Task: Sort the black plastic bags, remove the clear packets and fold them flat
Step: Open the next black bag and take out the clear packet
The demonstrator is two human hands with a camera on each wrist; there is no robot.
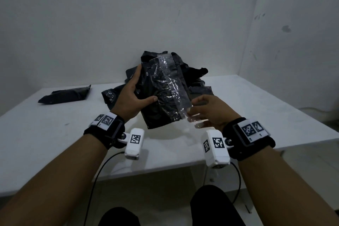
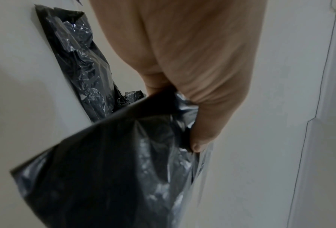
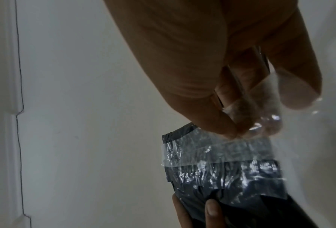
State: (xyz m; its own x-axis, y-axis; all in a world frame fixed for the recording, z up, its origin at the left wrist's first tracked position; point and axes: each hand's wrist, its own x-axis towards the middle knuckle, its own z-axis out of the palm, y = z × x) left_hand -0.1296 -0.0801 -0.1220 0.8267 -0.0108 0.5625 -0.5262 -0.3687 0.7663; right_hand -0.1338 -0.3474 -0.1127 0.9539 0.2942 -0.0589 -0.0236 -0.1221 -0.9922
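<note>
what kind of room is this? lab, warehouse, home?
Probably a bare data-collection room rather than a home or warehouse, though that is a guess. A plain white table sits in the corner of scuffed, undecorated white walls, and it holds only a pile of black plastic bags.

Black plastic bag [image 1: 156, 108] held above the table [image 1: 55, 134], crumpled, glossy, standing roughly upright. Clear packet [image 1: 174, 86] lay across its front, creased, its lower end past the bag's right edge. Heap of black bags [image 1: 194, 80] behind it on the table; folded black bag [image 1: 66, 94] flat, far left.
</note>
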